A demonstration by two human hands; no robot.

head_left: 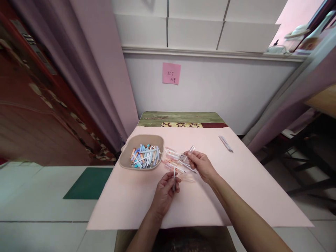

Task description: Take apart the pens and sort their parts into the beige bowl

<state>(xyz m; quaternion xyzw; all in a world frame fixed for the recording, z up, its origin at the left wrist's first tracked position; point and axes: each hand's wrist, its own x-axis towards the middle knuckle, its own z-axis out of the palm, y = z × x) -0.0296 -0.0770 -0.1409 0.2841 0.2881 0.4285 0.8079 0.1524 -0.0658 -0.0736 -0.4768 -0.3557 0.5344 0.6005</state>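
My left hand (165, 190) is closed around a slim pale pen piece (174, 175), held upright with a grey lower end. Above the pile, my right hand (201, 163) pinches a short, clear, tube-like pen part (191, 148). Between and beyond my hands lies a loose heap of pen parts (174, 163), clear and pinkish tubes with white, dark-tipped sticks among them. Left of the heap stands a beige plastic basin (123, 161). Inside it are many blue, white and orange pen or marker pieces (147, 155).
Several slim pens (225, 143) lie together on the right of the pink-covered table (244, 196). A pink note (171, 73) is stuck to the wall behind. A green mat (88, 183) is on the floor at left, and dark furniture (309, 161) stands at right.
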